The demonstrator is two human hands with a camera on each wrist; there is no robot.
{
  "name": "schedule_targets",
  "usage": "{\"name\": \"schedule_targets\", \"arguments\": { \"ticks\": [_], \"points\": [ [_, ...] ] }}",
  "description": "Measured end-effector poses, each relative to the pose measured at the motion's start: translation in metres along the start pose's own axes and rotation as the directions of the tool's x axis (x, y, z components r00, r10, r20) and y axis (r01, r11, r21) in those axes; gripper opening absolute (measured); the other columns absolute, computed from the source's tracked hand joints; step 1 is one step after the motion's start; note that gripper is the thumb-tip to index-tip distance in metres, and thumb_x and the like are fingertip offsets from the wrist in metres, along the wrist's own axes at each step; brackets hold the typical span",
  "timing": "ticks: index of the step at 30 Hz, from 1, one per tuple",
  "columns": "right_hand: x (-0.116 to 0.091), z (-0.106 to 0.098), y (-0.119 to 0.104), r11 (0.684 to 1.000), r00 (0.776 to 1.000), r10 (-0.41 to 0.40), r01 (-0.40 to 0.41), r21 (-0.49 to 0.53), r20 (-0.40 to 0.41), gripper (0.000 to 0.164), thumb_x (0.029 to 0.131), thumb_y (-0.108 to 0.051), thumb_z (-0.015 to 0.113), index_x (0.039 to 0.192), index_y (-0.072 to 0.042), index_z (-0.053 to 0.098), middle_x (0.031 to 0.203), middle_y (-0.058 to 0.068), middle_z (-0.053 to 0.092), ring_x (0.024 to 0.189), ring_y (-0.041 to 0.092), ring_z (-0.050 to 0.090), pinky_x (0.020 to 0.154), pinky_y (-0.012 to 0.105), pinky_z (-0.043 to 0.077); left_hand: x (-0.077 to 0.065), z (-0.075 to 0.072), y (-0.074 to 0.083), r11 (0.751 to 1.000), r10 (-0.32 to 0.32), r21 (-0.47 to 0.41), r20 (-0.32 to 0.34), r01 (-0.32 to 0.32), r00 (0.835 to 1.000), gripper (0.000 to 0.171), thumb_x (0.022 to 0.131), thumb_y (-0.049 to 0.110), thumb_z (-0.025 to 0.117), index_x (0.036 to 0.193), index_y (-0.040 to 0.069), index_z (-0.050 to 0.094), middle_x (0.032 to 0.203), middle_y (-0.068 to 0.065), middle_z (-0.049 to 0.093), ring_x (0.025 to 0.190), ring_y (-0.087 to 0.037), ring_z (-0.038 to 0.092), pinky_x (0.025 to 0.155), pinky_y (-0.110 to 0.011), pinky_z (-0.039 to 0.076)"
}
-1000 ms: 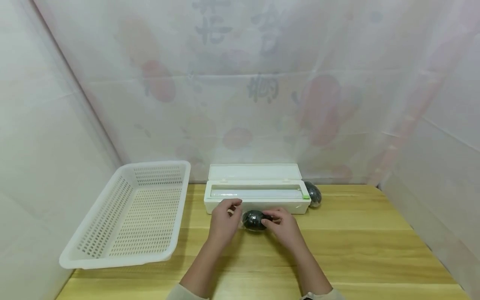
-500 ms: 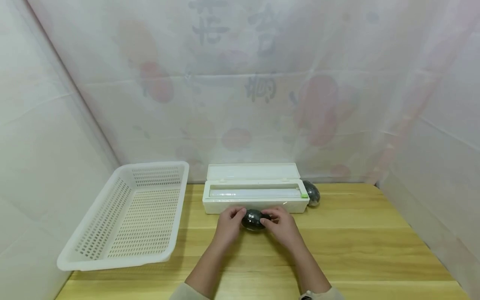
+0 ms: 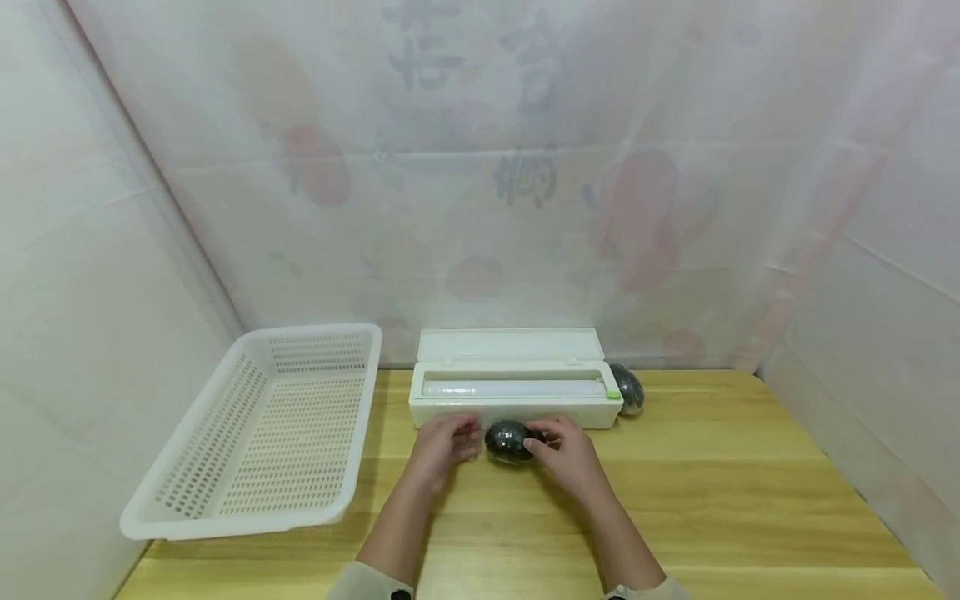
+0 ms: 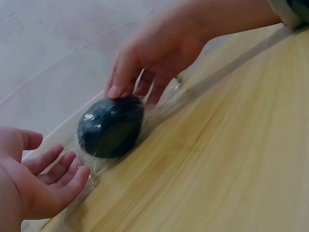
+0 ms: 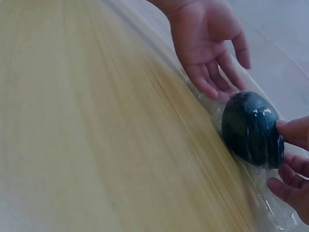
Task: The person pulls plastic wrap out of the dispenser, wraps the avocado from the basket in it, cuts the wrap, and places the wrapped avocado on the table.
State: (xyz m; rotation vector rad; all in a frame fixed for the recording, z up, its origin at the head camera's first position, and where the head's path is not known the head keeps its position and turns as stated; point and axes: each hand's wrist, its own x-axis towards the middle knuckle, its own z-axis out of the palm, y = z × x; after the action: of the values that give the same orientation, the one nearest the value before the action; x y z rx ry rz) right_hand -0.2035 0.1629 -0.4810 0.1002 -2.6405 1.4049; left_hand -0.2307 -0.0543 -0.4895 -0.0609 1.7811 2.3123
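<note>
A dark green, egg-shaped fruit (image 3: 506,441), avocado-like, lies on the table wrapped in clear film. My right hand (image 3: 570,457) pinches its right end between thumb and fingers. Just off the left end is my left hand (image 3: 441,446), its fingers loosely bent and apart from the fruit. In the left wrist view, loose film (image 4: 89,159) spreads near the left fingertips; I cannot tell if they touch it. More crumpled film (image 5: 273,205) trails under the right fingers in the right wrist view. Directly behind stands a white cling film box (image 3: 517,413), lid raised, a roll inside.
A second dark wrapped fruit (image 3: 630,390) sits at the box's right end. On the left is a white perforated basket (image 3: 358,442). The wooden table (image 3: 712,492) ends at a cloth backdrop (image 3: 480,208) behind.
My left hand came down to the fruit's left end, then drew away to the left with its fingers loosened. The right hand keeps its hold, and the fruit has barely moved.
</note>
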Motion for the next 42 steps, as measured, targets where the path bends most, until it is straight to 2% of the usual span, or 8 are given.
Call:
{"name": "schedule_targets", "arguments": {
  "ticks": [4,6,8,13,16,27,36,42],
  "points": [
    [0.000,-0.001,0.000,1.000,1.000,0.007,-0.007,-0.007,0.000,0.023,0.086,-0.017,0.075,0.110,-0.018,0.074,0.108,0.001,0.064,0.098,0.021,0.062,0.086,0.040,0.053,-0.003,-0.003,0.006,0.975,0.114,0.201,-0.091,-0.094,0.989,0.029,0.098,0.021,0.058,0.109,-0.003,0.069,0.104,-0.017,0.069,0.084,-0.022,0.069,0.067,-0.031,0.059],
    [0.000,-0.001,0.001,1.000,1.000,0.007,-0.007,-0.006,0.002,0.023,0.086,-0.017,0.076,0.110,-0.017,0.074,0.107,0.001,0.064,0.097,0.020,0.062,0.085,0.039,0.053,-0.007,0.000,0.009,0.908,0.243,0.374,-0.108,-0.187,0.964,0.022,0.095,0.021,0.063,0.103,0.003,0.072,0.096,-0.012,0.071,0.076,-0.018,0.067,0.061,-0.027,0.056],
    [-0.001,0.000,0.001,1.000,1.000,0.003,-0.003,-0.005,0.002,0.023,0.086,-0.017,0.076,0.109,-0.017,0.075,0.106,0.001,0.064,0.096,0.020,0.063,0.084,0.038,0.053,-0.010,0.005,0.009,0.776,0.393,0.548,-0.030,-0.314,0.919,0.016,0.092,0.020,0.069,0.102,0.007,0.073,0.094,-0.007,0.071,0.077,-0.018,0.065,0.063,-0.027,0.055],
    [-0.001,0.000,0.001,1.000,1.000,-0.009,0.009,0.013,-0.004,0.022,0.086,-0.017,0.076,0.108,-0.017,0.075,0.106,0.002,0.064,0.097,0.021,0.063,0.085,0.039,0.054,-0.016,0.026,0.001,0.291,0.495,0.804,0.337,-0.518,0.801,0.047,0.082,0.031,0.081,0.122,0.012,0.067,0.124,-0.002,0.063,0.116,-0.021,0.058,0.096,-0.040,0.051],
    [-0.001,-0.002,0.001,0.999,1.000,0.011,-0.011,0.048,0.002,0.024,0.089,-0.022,0.074,0.112,-0.016,0.074,0.110,0.003,0.065,0.099,0.021,0.062,0.085,0.037,0.054,-0.016,0.034,-0.004,0.158,0.465,0.844,0.395,-0.513,0.793,0.057,0.078,0.032,0.084,0.127,0.013,0.063,0.132,-0.001,0.059,0.126,-0.022,0.052,0.100,-0.043,0.049],
    [0.005,-0.020,0.012,0.846,0.953,0.299,-0.239,0.476,-0.053,0.028,0.097,-0.016,0.062,0.119,0.000,0.068,0.115,0.018,0.070,0.098,0.022,0.070,0.082,0.030,0.058,-0.014,0.037,-0.009,0.151,0.482,0.856,0.373,-0.495,0.793,0.057,0.078,0.028,0.084,0.128,0.012,0.063,0.130,-0.002,0.059,0.123,-0.022,0.054,0.099,-0.041,0.049],
    [0.004,-0.027,0.009,0.943,0.939,0.185,-0.087,0.320,-0.290,0.018,0.095,-0.013,0.064,0.105,-0.002,0.073,0.089,0.018,0.069,0.069,0.016,0.063,0.058,0.026,0.055,-0.018,0.041,-0.011,0.197,0.464,0.862,0.337,-0.467,0.819,0.056,0.084,0.030,0.079,0.133,0.011,0.060,0.130,-0.008,0.052,0.113,-0.026,0.061,0.094,-0.041,0.052],
    [0.003,-0.017,0.001,0.932,0.987,0.144,-0.112,0.344,-0.068,0.020,0.096,-0.008,0.059,0.109,0.003,0.070,0.081,0.019,0.064,0.066,0.019,0.063,0.059,0.032,0.058,-0.018,0.041,-0.009,0.191,0.489,0.861,0.333,-0.472,0.806,0.055,0.083,0.028,0.080,0.132,0.010,0.061,0.125,-0.008,0.052,0.112,-0.024,0.058,0.095,-0.038,0.052]
  ]
}}
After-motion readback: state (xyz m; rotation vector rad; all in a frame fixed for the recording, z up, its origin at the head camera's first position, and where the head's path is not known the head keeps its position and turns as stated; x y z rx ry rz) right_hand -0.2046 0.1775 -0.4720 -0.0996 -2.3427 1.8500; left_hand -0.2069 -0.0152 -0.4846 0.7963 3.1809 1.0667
